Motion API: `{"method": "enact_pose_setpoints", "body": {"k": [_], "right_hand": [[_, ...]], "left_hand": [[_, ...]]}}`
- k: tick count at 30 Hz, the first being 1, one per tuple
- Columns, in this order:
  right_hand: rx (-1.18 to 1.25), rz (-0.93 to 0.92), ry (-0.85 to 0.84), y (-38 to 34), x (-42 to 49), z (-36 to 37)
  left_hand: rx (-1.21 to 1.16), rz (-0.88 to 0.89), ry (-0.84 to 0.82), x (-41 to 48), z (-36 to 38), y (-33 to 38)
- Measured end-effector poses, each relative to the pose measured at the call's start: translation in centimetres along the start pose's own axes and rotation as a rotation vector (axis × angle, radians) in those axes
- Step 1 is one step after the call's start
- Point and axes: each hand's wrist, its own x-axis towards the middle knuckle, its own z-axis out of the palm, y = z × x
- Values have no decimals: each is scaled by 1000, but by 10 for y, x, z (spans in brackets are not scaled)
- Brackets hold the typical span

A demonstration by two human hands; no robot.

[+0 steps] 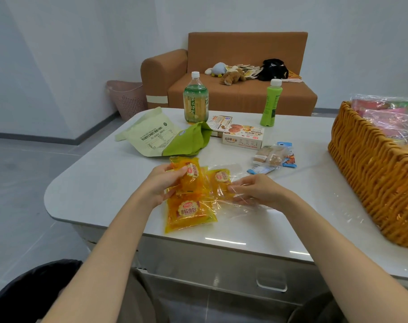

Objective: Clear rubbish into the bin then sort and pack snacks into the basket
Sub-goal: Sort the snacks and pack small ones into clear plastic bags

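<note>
Three yellow bread packets lie in front of me on the white table (100,190). My left hand (160,186) grips the upper packet (191,176) by its edge. Below it lies a larger yellow packet (189,213) flat on the table. My right hand (256,191) pinches the clear wrapper of the third yellow packet (220,180). The woven orange basket (370,173) stands at the right, with several clear-wrapped packs inside.
A green-and-cream bag (161,136), two snack boxes (243,137), small wrapped biscuits (271,157), a large tea bottle (196,101) and a green bottle (270,103) sit farther back. A pink bin (126,99) stands on the floor by the brown sofa (240,89).
</note>
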Motion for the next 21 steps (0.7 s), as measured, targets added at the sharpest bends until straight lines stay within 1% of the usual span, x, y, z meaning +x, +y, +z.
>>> {"method": "enact_pose_setpoints", "body": {"k": [3, 6, 8, 11, 12, 13, 14, 17, 18, 19, 20, 21], "right_hand": [[-12, 43, -49, 0, 0, -4], [75, 32, 15, 1, 0, 2], [99, 47, 17, 0, -3, 8], [75, 85, -19, -6, -10, 13], [55, 92, -15, -8, -12, 13], [32, 81, 23, -8, -12, 13], [-1, 42, 119, -6, -9, 12], [-109, -166, 562, -3, -7, 9], [-88, -248, 632, -6, -10, 9], [-61, -316, 632, -11, -13, 8], [-42, -366, 573, -17, -19, 8], [-30, -382, 470, -22, -25, 10]], "left_hand": [[-2, 0, 3, 1, 0, 0], [-8, 8, -4, 1, 2, 0], [-15, 16, -19, -1, 3, 0], [-18, 18, -76, -5, 8, 0], [-8, 20, -92, -6, 10, -1], [0, 27, -99, -7, 12, -1], [3, 39, -96, -7, 13, -1], [-42, 75, -60, -9, 17, -1], [-66, 87, -56, -10, 18, 0], [-93, 95, -62, -12, 20, 1], [-132, 94, -79, -15, 22, 2], [-188, 84, -104, -17, 25, 4]]}}
